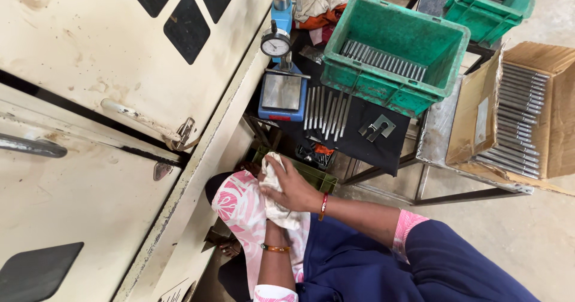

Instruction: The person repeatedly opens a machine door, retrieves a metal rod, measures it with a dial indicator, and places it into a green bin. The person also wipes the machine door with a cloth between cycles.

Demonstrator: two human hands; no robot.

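Note:
My right hand (294,188) is closed over a crumpled white cloth (271,173), pressing it down onto my left hand. The cloth covers my left hand (275,232) almost entirely; only the wrist with an orange bangle shows, so I cannot see its fingers. Both hands are held in front of my body, above a pink patterned garment (239,206) and a navy apron (353,260). They hover just below a small dark green tray (314,175) under the table's edge.
A black-covered table (383,146) carries a row of metal rods (326,107), a dial gauge on a blue stand (279,44), a metal bracket (377,126) and a green crate of rods (389,59). At right stand a cardboard box of rods (515,119) and another green crate (491,2). A cream machine cabinet (108,68) is at left.

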